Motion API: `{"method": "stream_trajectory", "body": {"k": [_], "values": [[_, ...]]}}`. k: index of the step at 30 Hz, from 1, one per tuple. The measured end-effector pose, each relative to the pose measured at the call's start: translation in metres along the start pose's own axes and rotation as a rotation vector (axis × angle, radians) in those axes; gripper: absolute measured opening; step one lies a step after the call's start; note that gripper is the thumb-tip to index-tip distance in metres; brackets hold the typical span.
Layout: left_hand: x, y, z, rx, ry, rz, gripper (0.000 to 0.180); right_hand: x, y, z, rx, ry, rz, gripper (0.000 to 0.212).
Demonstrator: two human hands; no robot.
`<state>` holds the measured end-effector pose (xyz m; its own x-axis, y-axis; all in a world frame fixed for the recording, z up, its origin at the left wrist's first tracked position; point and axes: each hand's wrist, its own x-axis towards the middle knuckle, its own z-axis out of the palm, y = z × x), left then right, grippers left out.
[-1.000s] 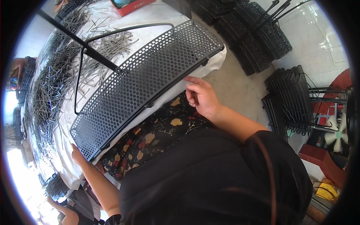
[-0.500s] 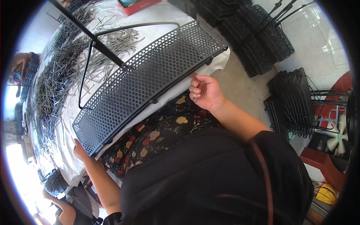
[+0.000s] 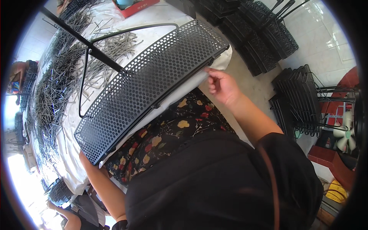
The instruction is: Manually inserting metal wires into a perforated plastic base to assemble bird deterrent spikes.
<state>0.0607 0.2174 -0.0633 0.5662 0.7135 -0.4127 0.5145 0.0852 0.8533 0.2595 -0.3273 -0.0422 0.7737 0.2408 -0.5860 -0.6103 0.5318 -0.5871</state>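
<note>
A curved black perforated metal panel [image 3: 153, 76] lies tilted across the near edge of the table. Its thick black rod [image 3: 82, 40] runs off to the far left, and a bent black wire frame [image 3: 85, 76] rises behind it. My left hand [image 3: 85, 158] is at the panel's left end, its fingers hidden beneath that end. Just off the near edge, toward the right end, is my right hand [image 3: 223, 85]. Its fingers are curled, thumb and index finger close together by the rim; anything between them is too small to make out.
A heap of thin metal pins [image 3: 57, 84] covers the white-sheeted table's left side. Beyond stands a red box [image 3: 134, 8]. Black racks [image 3: 253, 42] are stacked on the floor at right, near a fan [image 3: 345, 135]. Another person's arm [image 3: 63, 212] shows at lower left.
My right hand has moved right along the near edge, slightly away from the panel. My left hand has slipped further under the left end. The panel has shifted slightly.
</note>
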Motion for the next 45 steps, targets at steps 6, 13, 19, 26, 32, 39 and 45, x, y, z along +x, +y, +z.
{"method": "stream_trajectory", "body": {"k": [6, 13, 19, 26, 32, 39, 45], "values": [[-0.022, 0.030, 0.001, -0.328, -0.151, -0.174, 0.071, 0.045, -0.095, -0.029, -0.441, 0.412, -0.794, 0.023], [-0.032, 0.047, 0.016, -0.280, -0.209, -0.184, 0.065, 0.107, -0.152, 0.020, -0.845, 0.107, -0.210, 0.061], [-0.040, 0.050, 0.022, -0.319, -0.190, -0.176, 0.059, 0.104, -0.141, 0.038, -0.962, 0.114, -0.128, 0.058], [-0.040, 0.050, 0.021, -0.304, -0.196, -0.161, 0.058, 0.107, -0.140, 0.035, -0.871, 0.052, -0.105, 0.059], [-0.033, 0.042, 0.017, -0.143, 0.001, -0.027, 0.048, 0.117, -0.144, 0.025, -1.526, 0.434, -0.855, 0.045], [-0.045, 0.037, 0.017, 0.106, 0.113, 0.121, 0.042, 0.089, -0.117, 0.032, -1.472, 0.383, -0.883, 0.042], [-0.054, 0.037, 0.042, 0.075, 0.177, 0.192, 0.045, 0.088, -0.135, 0.024, -1.539, 0.420, -0.898, 0.042]]}}
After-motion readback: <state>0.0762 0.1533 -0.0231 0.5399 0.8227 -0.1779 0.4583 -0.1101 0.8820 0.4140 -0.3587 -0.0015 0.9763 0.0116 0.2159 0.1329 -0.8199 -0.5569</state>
